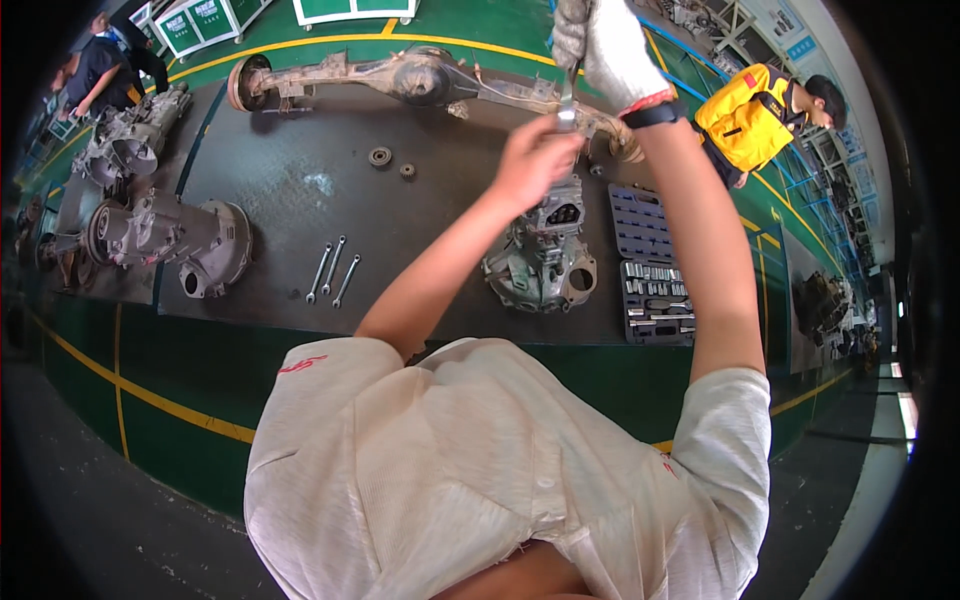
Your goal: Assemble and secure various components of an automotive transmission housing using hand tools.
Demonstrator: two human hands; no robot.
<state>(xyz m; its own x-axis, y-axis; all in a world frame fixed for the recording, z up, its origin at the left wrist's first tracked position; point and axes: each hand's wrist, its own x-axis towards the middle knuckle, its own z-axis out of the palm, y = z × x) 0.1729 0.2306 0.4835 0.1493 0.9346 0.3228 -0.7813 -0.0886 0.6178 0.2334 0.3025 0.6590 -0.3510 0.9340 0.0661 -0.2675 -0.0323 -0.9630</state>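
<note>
My left hand point(540, 162) is bare and closed about the lower end of a shiny metal wrench point(567, 108). My right hand point(614, 58), in a white work glove with greyed fingers and a dark band at the wrist, grips near the wrench's upper end. The top edge of the picture cuts off part of the glove. Below my left hand a metal gearbox point(540, 262) rests on the dark worktable point(420, 215). Beyond my hands, a rusty vehicle axle point(385, 78) lies across the table's far side.
Three combination wrenches point(334, 264) and two small round metal parts point(380, 157) lie left of my arm. An opened socket set point(655, 285) sits under my right forearm. Another gearbox point(190, 240) stands at left. A person in yellow point(745, 115) stands at right; others are far left.
</note>
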